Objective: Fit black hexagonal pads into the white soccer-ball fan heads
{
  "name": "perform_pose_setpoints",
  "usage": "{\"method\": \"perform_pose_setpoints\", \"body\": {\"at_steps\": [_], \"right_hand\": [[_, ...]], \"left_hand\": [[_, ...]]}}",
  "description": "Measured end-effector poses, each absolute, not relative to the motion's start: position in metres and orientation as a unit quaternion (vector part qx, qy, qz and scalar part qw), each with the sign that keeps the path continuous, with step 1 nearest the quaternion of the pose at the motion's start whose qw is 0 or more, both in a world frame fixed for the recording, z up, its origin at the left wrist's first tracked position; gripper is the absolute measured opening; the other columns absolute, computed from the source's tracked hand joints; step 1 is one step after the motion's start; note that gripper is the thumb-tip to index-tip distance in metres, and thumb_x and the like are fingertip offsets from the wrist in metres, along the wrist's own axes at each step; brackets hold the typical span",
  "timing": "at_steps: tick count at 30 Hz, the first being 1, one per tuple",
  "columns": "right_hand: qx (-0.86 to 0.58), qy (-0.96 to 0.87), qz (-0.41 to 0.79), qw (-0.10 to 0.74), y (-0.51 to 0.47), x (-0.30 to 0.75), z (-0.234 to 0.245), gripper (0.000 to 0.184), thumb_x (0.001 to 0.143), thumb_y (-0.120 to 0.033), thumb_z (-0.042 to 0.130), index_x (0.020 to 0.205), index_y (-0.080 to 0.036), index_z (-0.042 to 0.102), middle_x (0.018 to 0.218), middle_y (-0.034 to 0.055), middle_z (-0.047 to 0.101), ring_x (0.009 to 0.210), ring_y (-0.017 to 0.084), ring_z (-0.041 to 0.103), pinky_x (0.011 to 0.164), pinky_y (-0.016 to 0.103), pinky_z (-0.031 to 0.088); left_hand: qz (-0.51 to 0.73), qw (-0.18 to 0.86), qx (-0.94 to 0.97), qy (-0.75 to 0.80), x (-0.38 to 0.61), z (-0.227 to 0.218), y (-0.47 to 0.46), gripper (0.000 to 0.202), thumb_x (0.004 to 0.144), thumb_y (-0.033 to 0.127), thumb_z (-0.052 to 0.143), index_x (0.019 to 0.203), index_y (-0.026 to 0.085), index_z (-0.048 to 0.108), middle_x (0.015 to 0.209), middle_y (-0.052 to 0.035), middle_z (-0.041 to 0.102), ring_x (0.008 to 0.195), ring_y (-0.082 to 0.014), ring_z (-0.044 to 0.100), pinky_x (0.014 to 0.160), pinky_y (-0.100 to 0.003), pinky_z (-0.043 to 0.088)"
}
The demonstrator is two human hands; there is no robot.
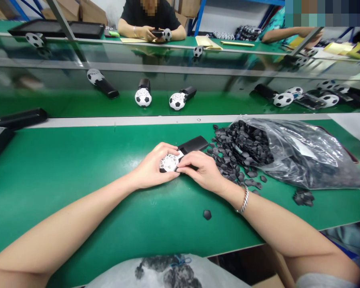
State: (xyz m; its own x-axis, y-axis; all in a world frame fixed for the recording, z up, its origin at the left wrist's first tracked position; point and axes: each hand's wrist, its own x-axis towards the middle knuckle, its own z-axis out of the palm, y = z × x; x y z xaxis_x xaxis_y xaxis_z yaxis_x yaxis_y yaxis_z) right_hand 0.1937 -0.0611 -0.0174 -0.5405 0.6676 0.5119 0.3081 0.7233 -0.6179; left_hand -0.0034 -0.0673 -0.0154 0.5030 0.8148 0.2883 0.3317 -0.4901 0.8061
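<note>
Grey shirt [117, 277], hands [151, 169] [204, 170] beyond; soccer ball [169, 162] between them

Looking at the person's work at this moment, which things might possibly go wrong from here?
The left hand holds the black-and-white ball and the right hand touches its side, so a slip might jolt the ball. The bracelet on the right arm sits close to the loose black pieces; a sideways move could scatter some. The plastic bag lies open with pieces at its mouth, so a nudge might spill more.
</note>
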Motion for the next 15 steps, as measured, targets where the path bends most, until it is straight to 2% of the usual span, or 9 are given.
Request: {"method": "perform_pose_setpoints", "body": {"at_steps": [4,9,15], "right_hand": [[-0.330,-0.823,0.271,0.375,-0.065,0.190,-0.015,0.010,0.082,-0.024,0.063,0.075,-0.018,0.063,0.073,0.0006,0.063,0.070,0.014,0.057,0.070,0.028,0.042],[-0.386,-0.790,0.322,0.350,-0.069,0.188,-0.009,0.009,0.077,-0.021,0.067,0.071,-0.017,0.062,0.068,-0.0012,0.058,0.058,0.010,0.050,0.056,0.022,0.040],[-0.439,-0.788,0.307,0.304,-0.070,0.187,-0.003,0.013,0.075,-0.024,0.070,0.069,-0.017,0.061,0.064,-0.0032,0.056,0.054,0.009,0.047,0.050,0.020,0.033]], "left_hand": [[0.343,0.323,0.799,0.373,-0.001,-0.014,-0.069,0.038,0.071,0.019,0.066,0.105,0.019,0.050,0.113,-0.0076,0.046,0.111,-0.0240,0.044,0.098,-0.041,0.039],[0.343,0.314,0.802,0.374,0.000,-0.014,-0.069,0.038,0.070,0.016,0.064,0.105,0.019,0.049,0.113,-0.0072,0.045,0.111,-0.0235,0.044,0.096,-0.040,0.040],[0.339,0.312,0.805,0.373,0.001,-0.014,-0.070,0.037,0.071,0.016,0.063,0.104,0.020,0.048,0.111,-0.0061,0.046,0.110,-0.0230,0.044,0.095,-0.039,0.041]]}}
